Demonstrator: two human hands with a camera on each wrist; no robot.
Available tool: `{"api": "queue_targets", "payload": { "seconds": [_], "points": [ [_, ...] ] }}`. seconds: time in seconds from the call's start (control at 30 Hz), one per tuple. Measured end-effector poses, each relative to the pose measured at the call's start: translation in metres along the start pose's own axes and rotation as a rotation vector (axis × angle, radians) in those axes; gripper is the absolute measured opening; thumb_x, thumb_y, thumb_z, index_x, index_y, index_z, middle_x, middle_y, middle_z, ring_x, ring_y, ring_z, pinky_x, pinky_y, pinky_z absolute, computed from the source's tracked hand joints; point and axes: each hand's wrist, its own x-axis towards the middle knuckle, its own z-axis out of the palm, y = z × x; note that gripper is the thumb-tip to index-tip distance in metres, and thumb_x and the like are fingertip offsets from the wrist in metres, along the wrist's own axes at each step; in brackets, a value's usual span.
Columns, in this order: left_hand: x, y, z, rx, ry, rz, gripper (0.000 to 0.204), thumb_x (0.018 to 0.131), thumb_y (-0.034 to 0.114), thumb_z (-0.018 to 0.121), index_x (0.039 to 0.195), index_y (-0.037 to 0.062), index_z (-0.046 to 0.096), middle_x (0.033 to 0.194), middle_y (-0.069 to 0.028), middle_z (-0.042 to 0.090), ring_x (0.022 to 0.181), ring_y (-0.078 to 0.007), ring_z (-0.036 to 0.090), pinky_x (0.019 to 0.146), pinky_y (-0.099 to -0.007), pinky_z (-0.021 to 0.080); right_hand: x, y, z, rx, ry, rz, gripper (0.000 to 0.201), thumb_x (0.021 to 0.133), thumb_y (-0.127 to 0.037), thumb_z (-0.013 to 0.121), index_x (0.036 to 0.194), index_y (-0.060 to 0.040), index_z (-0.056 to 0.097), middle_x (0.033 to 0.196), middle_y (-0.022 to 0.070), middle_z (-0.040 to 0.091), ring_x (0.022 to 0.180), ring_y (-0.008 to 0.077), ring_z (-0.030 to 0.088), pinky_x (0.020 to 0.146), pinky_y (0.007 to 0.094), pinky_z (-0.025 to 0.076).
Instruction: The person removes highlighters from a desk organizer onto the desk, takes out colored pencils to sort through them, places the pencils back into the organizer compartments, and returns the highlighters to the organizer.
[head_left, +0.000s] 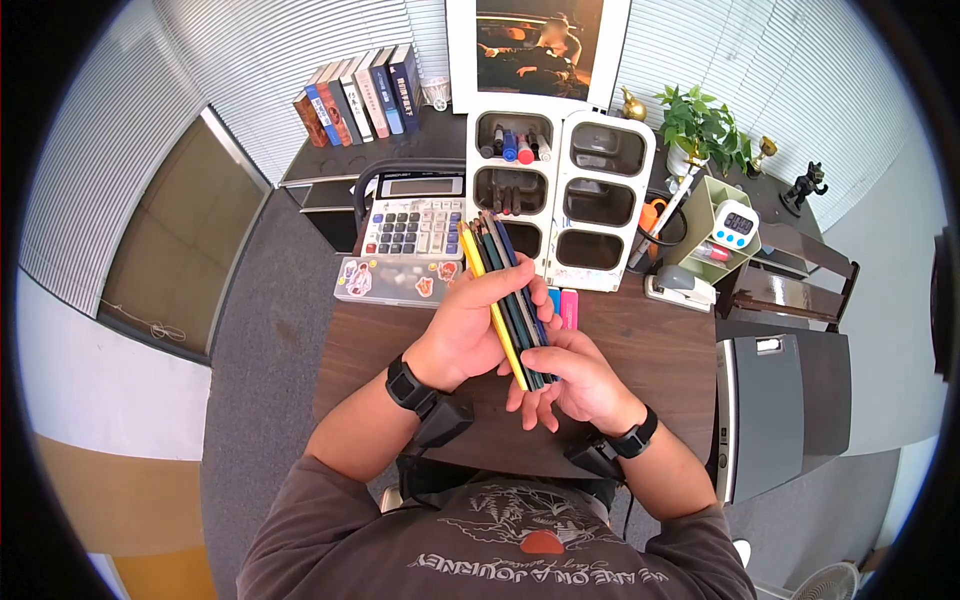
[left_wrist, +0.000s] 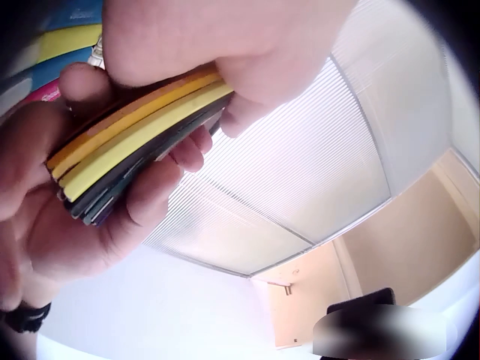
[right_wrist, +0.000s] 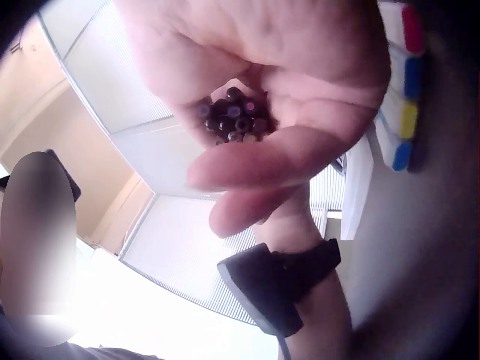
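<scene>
While holding a bundle of coloured pencils (head_left: 512, 318) above the tabletop (head_left: 660, 350), apparently busy gathering and squaring up the lengths into one sheaf. Seen in the head view in front of the white compartment organizer (head_left: 557, 200), with slightly staggered upper tips overlapping its bottom-left opening; impossible to judge the gap behind. Calls next, by the look of it, for levelling the ends and keeping every length under steady pressure; might otherwise lose a slim inner one.

With the left hand (head_left: 465, 330), grasping the upper half, with thumb laid slantwise across the front and fingers curling round the far side. With the right hand (head_left: 588, 378), pinching near the lower ends, with thumb pressed against the front and fingers showing below, loosely bent. Reaching in from either side on slanting forearms (head_left: 350, 440) and nearly meeting at the bundle. Shown in the left wrist view as orange, yellow and darker barrels packed side by side; in the right wrist view, as a tight cluster of dark ends.
</scene>
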Motion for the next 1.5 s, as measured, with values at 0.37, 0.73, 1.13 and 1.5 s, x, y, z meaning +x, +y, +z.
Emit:
{"api": "queue_targets", "payload": {
  "seconds": [0.37,0.73,1.13,1.5],
  "points": [
    [-0.004,0.002,0.006,0.019,0.032,-0.02,0.042,0.103,0.025,0.058,0.137,0.0007,0.052,0.13,-0.0195,0.064,0.126,-0.037,0.06,0.111,-0.0519,0.046,0.0,0.002,0.001,-0.003,0.085,-0.087,0.036,0.103,-0.028,0.05,0.114,0.0065,0.058,0.087,0.0248,0.072,0.06,0.0301,0.073,0.038,0.0306,0.053],
    [-0.004,0.001,0.006,-0.026,-0.065,-0.039,0.056,0.101,0.016,0.053,0.151,-0.0025,0.036,0.149,-0.0247,0.048,0.139,-0.0401,0.047,0.119,-0.0567,0.035,-0.001,0.005,0.004,-0.082,0.12,-0.152,0.033,0.104,-0.021,0.047,0.121,0.0061,0.056,0.093,0.0256,0.072,0.064,0.032,0.073,0.042,0.032,0.056],
    [-0.006,-0.004,0.01,0.006,0.014,-0.075,0.047,0.101,0.012,0.054,0.145,-0.0013,0.044,0.144,-0.0207,0.053,0.137,-0.0332,0.052,0.118,-0.0526,0.04,-0.008,-0.007,0.001,-0.17,0.097,-0.044,0.036,0.102,-0.026,0.05,0.113,0.0061,0.059,0.091,0.0251,0.073,0.061,0.0306,0.073,0.039,0.0317,0.054],
    [-0.014,-0.02,0.016,-0.008,0.027,-0.211,0.044,0.097,0.005,0.058,0.139,-0.006,0.047,0.138,-0.0221,0.056,0.131,-0.0337,0.056,0.115,-0.053,0.043,-0.044,-0.002,0.016,-0.024,0.105,0.097,0.044,0.103,-0.033,0.052,0.121,0.0068,0.053,0.094,0.0299,0.072,0.062,0.0323,0.073,0.041,0.0336,0.056]
  ]
}}
